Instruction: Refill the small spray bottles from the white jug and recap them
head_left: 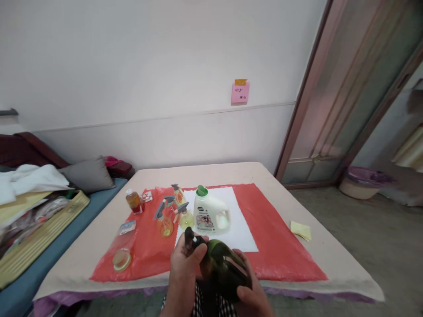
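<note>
A dark green pump bottle (223,266) is held tilted in front of me, over the table's near edge. My left hand (185,262) is closed around its black top, the thumb lying across the neck. Around the bottle's body wraps my right hand (253,288). Just beyond stands a large white jug (208,215) with a green neck and a printed label. To its left are small spray bottles with grey triggers: one orange-tinted (165,225), one yellowish (187,219), and another behind (179,194). How much liquid the green bottle holds cannot be seen.
A red plastic sheet (274,246) and a white sheet (244,235) cover part of the table. An amber bottle (134,201), a round lid (121,259) and a folded yellow cloth (300,230) lie around. A pink note (240,93) hangs on the wall.
</note>
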`<state>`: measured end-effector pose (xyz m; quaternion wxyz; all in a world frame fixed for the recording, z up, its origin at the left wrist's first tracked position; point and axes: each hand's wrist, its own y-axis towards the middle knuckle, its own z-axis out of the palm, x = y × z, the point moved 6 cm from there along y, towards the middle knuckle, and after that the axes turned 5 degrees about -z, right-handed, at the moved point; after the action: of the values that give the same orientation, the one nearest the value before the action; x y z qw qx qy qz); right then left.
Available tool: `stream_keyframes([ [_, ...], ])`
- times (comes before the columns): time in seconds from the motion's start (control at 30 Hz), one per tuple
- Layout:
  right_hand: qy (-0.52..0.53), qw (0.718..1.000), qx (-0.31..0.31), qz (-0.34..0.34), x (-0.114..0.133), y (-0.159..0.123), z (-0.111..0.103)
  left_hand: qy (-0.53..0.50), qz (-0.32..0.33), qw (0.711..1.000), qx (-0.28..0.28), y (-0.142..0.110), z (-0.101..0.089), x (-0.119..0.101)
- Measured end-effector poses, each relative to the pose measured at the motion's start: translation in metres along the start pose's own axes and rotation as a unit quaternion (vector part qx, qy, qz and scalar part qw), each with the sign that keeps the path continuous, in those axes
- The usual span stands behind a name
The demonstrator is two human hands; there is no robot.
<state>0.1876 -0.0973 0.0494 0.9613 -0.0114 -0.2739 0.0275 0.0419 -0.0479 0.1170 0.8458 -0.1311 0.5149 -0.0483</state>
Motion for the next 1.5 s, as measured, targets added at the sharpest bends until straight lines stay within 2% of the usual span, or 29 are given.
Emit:
stream_keyframes([
  [0.1,0.001,1.0,-0.019,0.018,0.0,0.004,-0.013,-0.047,0.076,0.993,-0.082,0.004,-0.01,-0.026],
  [0.17,0.019,0.998,-0.043,0.032,0.002,0.008,-0.021,-0.082,0.128,0.982,-0.114,0.009,-0.018,-0.047],
  [0.23,0.029,0.996,-0.069,0.042,0.007,0.014,-0.026,-0.11,0.14,0.977,-0.118,0.018,-0.027,-0.061],
  [0.3,0.022,0.995,-0.093,0.039,0.017,0.025,-0.027,-0.147,0.132,0.971,-0.131,0.03,-0.04,-0.064],
  [0.4,-0.024,0.994,-0.108,0.003,0.043,0.053,-0.02,-0.218,0.102,0.957,-0.163,0.048,-0.063,-0.047],
  [0.5,-0.118,0.987,-0.1,-0.046,0.074,0.093,-0.01,-0.252,0.043,0.948,-0.191,0.058,-0.08,-0.014],
  [0.6,-0.206,0.972,-0.093,-0.07,0.099,0.134,-0.002,-0.243,0.0,0.945,-0.217,0.06,-0.094,0.018],
  [0.73,-0.299,0.949,-0.069,-0.069,0.117,0.174,0.014,-0.204,-0.025,0.951,-0.23,0.055,-0.106,0.043],
  [0.87,-0.404,0.91,-0.04,-0.086,0.13,0.192,0.037,-0.191,-0.033,0.956,-0.222,0.054,-0.116,0.053],
  [1.03,-0.54,0.827,0.008,-0.16,0.146,0.204,0.069,-0.192,-0.028,0.958,-0.21,0.057,-0.127,0.059],
  [1.13,-0.606,0.776,0.016,-0.174,0.151,0.209,0.087,-0.196,-0.034,0.957,-0.211,0.057,-0.13,0.063],
  [1.27,-0.662,0.723,0.043,-0.195,0.153,0.21,0.115,-0.198,-0.044,0.958,-0.202,0.058,-0.131,0.066],
  [1.37,-0.687,0.693,0.069,-0.205,0.151,0.212,0.13,-0.203,-0.049,0.957,-0.202,0.056,-0.132,0.066],
  [1.5,-0.703,0.673,0.089,-0.213,0.148,0.216,0.14,-0.214,-0.051,0.952,-0.215,0.054,-0.133,0.061],
])
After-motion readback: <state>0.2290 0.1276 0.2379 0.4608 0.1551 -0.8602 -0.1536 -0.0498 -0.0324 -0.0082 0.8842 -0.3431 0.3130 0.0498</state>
